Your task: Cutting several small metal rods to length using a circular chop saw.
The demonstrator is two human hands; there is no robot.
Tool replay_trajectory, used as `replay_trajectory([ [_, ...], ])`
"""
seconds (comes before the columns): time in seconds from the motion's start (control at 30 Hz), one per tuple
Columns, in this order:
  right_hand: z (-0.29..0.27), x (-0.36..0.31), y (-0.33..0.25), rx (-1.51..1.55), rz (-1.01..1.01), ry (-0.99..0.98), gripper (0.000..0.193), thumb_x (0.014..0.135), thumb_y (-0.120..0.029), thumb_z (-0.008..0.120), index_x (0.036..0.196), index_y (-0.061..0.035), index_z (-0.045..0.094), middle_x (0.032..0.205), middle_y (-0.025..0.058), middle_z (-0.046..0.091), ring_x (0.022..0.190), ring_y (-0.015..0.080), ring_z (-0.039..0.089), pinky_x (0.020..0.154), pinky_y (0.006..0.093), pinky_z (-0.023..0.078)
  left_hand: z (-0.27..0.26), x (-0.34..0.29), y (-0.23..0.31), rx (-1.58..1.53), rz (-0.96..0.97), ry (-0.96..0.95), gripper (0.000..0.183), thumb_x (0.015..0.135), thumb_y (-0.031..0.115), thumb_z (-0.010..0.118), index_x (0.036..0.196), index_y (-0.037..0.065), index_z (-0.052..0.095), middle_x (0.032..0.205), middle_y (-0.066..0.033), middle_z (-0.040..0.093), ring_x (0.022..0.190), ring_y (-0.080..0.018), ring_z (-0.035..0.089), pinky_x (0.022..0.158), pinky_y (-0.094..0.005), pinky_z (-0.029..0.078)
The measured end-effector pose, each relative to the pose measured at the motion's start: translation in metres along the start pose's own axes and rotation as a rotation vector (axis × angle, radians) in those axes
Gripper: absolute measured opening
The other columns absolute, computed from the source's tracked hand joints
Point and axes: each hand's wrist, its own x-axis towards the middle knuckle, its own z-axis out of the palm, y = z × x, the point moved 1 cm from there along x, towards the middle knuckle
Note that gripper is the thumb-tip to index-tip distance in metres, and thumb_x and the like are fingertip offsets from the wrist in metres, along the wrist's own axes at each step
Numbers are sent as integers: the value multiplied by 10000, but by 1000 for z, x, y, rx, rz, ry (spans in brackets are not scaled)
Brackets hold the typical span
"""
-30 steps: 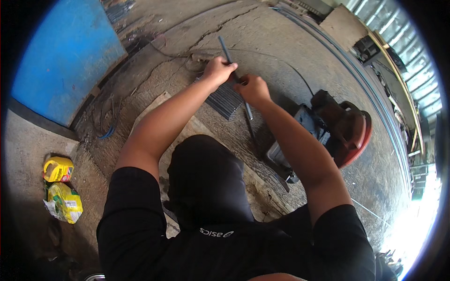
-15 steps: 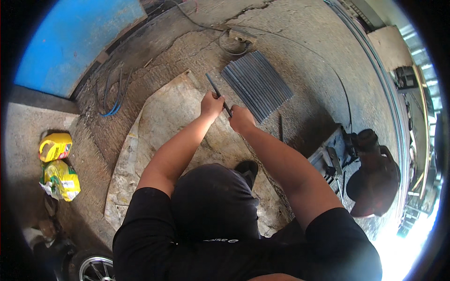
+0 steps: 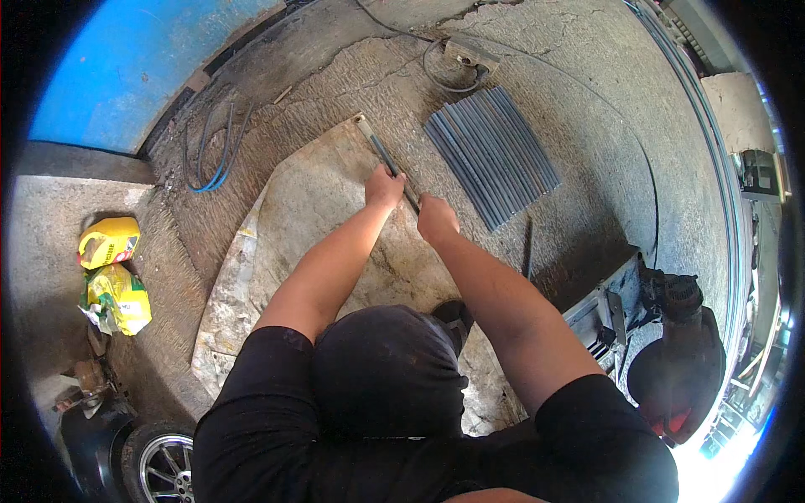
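Observation:
A slim dark metal rod (image 3: pixel 384 153) slants over the stained pale sheet (image 3: pixel 323 184), its far end by the sheet's top corner. My left hand (image 3: pixel 386 188) is closed round the rod near its middle. Lower down, my right hand (image 3: pixel 438 220) is closed at the near end of the same rod and hides that end. To the right of my hands, several similar rods (image 3: pixel 493 158) lie side by side in a neat row on the rough concrete floor. A single thin bar (image 3: pixel 528 247) lies apart, just below that row.
At my right stands a dark cut-off machine (image 3: pixel 679 352) with a metal base (image 3: pixel 608 293). Long bars (image 3: pixel 713 126) run along the right side. A cable (image 3: pixel 616 109) crosses the floor. To the left are a yellow jug (image 3: pixel 109 241), a yellow-green bag (image 3: pixel 122 298) and a wheel (image 3: pixel 168 469).
My hands and the rod have moved left relative to the row of rods, so the rod's far end now meets the sheet's corner. The whole view has shifted slightly.

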Motion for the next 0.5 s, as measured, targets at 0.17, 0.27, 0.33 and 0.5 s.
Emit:
replay_trajectory([
  [0.17,17,6,19,-5,-5,-48,284,857,-88,548,1138,-98,591,1110,185,638,1025,383,627,842,496,512,2,8,-2,-2,-52,-15,397,842,332,702,972,-11,548,905,-210,655,911,-378,636,778,-464,496],
  [0.27,16,5,19,23,-3,-52,274,857,-106,567,1131,-102,591,1099,186,643,1027,383,625,843,493,510,2,10,-3,65,65,31,353,856,299,700,886,-5,522,792,-177,647,760,-306,657,669,-420,509],
  [0.33,15,4,15,43,1,-51,268,857,-113,576,1124,-105,594,1087,187,648,1028,384,624,844,492,508,0,12,-5,108,154,71,334,868,258,698,814,2,489,687,-145,640,615,-230,678,557,-369,522],
  [0.5,19,8,11,32,14,-57,263,853,-125,593,1115,-106,599,1080,192,650,1034,382,620,847,487,507,-7,12,-3,136,108,26,381,853,323,715,809,6,507,689,-160,646,645,-259,678,609,-391,521],
])
